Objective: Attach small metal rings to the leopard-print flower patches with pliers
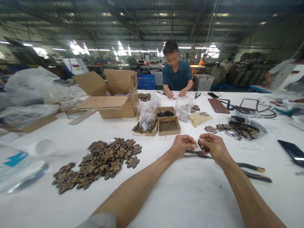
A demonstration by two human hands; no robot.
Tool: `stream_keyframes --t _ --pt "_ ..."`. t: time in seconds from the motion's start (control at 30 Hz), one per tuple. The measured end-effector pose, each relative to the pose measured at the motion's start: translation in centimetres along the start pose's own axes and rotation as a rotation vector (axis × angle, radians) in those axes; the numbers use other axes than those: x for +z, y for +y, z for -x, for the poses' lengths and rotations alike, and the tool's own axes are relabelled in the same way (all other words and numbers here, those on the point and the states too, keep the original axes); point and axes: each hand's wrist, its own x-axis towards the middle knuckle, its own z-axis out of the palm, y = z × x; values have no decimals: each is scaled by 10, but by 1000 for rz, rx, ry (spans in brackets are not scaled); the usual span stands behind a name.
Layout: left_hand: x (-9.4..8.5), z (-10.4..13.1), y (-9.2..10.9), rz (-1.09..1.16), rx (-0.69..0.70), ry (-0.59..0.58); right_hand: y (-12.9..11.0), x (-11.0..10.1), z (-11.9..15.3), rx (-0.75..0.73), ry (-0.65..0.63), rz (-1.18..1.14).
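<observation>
Inspector: A grey sleeve is noted nearest the camera, on the left forearm. What is found just beyond?

Recorder: A heap of flower-shaped pieces, patterned in tan and black, is spread on the white table, left of that forearm. Pliers are seen lying under the right hand and wrist, with the handles projecting to the right.

Inspector: How are the fingers set?

Recorder: One flower-shaped piece is clamped between the right thumb and fingers. The left hand is held just beside it, with thumb and fingertips drawn together; whether a small part is gripped there cannot be told.

Inspector: And farther off?

Recorder: More such pieces are heaped on a clear bag at the right. Ahead of the hands, small metallic parts are contained in a cardboard tray. A large carton is placed to its left, flaps spread. At the far edge, a co-worker in a dark teal shirt is seated or standing; which cannot be determined.
</observation>
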Motion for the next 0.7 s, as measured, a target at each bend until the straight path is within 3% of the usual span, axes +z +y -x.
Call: stream_keyframes --t 0.7 --pt "1 1 -3 -4 17 -41 4 4 0 19 55 0"
